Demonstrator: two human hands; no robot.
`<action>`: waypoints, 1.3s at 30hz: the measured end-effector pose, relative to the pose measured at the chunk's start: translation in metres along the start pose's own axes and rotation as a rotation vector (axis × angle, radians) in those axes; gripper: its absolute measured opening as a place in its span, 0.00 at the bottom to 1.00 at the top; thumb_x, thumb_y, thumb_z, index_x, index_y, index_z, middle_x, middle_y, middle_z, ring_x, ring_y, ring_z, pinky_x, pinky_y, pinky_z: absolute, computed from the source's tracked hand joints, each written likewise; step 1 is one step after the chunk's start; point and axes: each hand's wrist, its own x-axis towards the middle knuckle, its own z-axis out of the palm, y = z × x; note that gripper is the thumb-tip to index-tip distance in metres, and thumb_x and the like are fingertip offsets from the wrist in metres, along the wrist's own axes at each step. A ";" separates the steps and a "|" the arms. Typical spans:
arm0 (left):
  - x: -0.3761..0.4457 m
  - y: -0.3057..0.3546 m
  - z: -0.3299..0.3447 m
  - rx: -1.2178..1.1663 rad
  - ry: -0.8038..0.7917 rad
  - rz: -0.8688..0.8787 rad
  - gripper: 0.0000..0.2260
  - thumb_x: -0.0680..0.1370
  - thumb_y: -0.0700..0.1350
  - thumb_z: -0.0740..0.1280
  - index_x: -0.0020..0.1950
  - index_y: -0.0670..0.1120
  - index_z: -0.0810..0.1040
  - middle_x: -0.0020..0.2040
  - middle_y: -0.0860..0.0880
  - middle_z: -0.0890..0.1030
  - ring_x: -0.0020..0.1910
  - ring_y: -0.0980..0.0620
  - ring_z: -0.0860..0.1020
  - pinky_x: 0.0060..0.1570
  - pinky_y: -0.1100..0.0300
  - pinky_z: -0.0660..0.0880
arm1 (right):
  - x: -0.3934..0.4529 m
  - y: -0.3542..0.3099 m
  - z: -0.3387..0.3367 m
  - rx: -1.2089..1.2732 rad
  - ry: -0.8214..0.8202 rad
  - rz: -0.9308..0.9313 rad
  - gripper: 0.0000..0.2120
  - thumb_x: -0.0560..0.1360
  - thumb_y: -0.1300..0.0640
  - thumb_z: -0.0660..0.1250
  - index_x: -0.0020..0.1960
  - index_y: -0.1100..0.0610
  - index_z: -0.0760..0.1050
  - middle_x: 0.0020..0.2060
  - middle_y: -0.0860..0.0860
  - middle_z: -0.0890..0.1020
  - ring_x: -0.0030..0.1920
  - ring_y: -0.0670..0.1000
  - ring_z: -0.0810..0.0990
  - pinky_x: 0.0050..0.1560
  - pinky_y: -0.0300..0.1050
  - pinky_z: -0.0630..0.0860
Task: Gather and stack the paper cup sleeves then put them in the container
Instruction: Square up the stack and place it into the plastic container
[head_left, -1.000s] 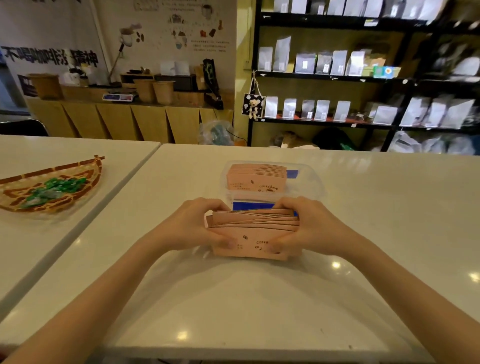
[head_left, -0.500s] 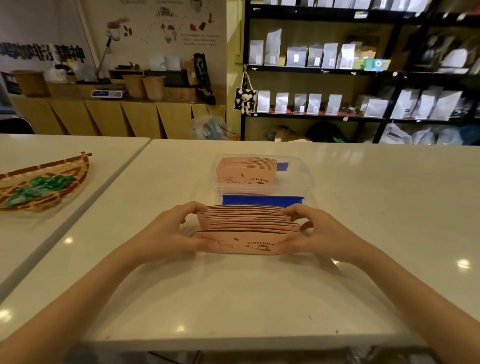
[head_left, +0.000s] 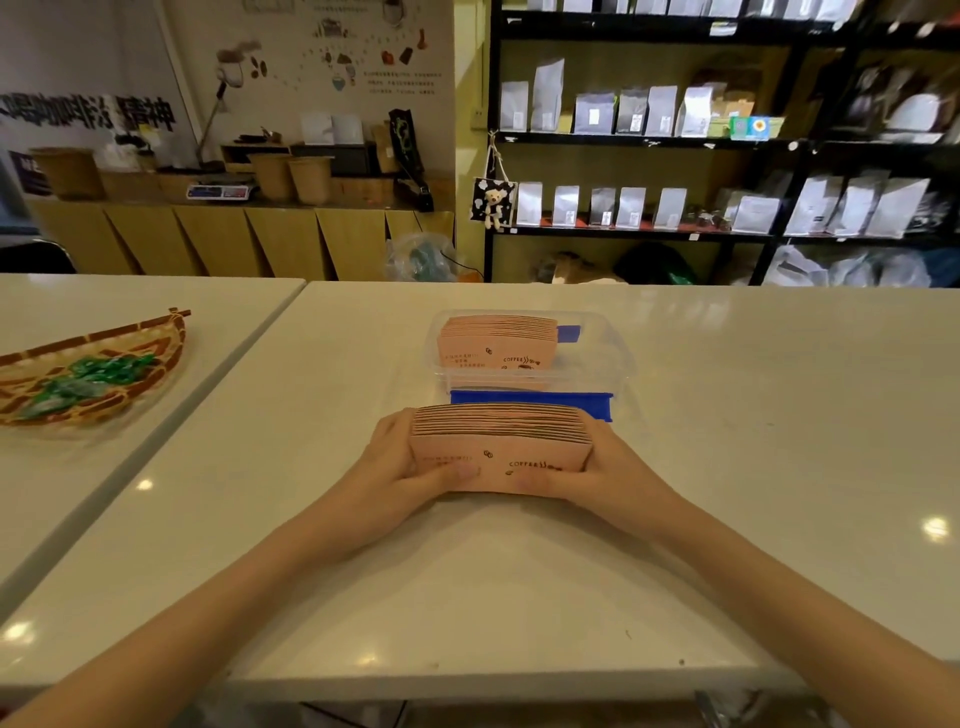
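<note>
A stack of pink paper cup sleeves (head_left: 501, 447) stands on edge on the white table, pressed together from both ends. My left hand (head_left: 400, 462) grips its left end and my right hand (head_left: 610, 462) grips its right end. Just behind it sits a clear plastic container (head_left: 608, 358) with a blue clip (head_left: 530, 399) on its near side. Inside the container, at its left, stands another stack of pink sleeves (head_left: 496, 345).
A woven basket (head_left: 93, 364) with green-wrapped items lies on the neighbouring table at the left. A gap between the two tables (head_left: 150, 457) runs diagonally. Black shelves with pouches (head_left: 649, 124) and a wooden counter stand behind.
The fanned sleeves have been squeezed into a tight, even stack between my hands. The stack sits a little farther from me, closer to the container.
</note>
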 end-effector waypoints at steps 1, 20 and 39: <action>0.000 0.000 0.000 0.015 -0.011 -0.001 0.17 0.68 0.59 0.67 0.52 0.74 0.66 0.60 0.61 0.71 0.66 0.54 0.65 0.66 0.48 0.66 | 0.000 0.000 -0.002 -0.013 -0.008 -0.004 0.22 0.64 0.50 0.73 0.53 0.33 0.72 0.50 0.30 0.80 0.55 0.38 0.78 0.49 0.30 0.76; 0.005 -0.001 -0.012 0.030 -0.098 -0.044 0.14 0.67 0.52 0.68 0.51 0.62 0.75 0.53 0.59 0.80 0.53 0.50 0.77 0.54 0.52 0.76 | 0.005 0.008 -0.022 -0.020 -0.053 0.189 0.23 0.64 0.55 0.75 0.54 0.43 0.72 0.50 0.39 0.80 0.48 0.41 0.80 0.44 0.34 0.79; 0.029 0.037 -0.037 0.515 -0.247 -0.083 0.15 0.67 0.53 0.71 0.49 0.61 0.69 0.43 0.66 0.72 0.42 0.64 0.71 0.41 0.74 0.66 | 0.029 -0.028 -0.047 -0.626 -0.323 0.168 0.21 0.66 0.47 0.72 0.57 0.46 0.71 0.52 0.41 0.75 0.49 0.44 0.76 0.47 0.34 0.75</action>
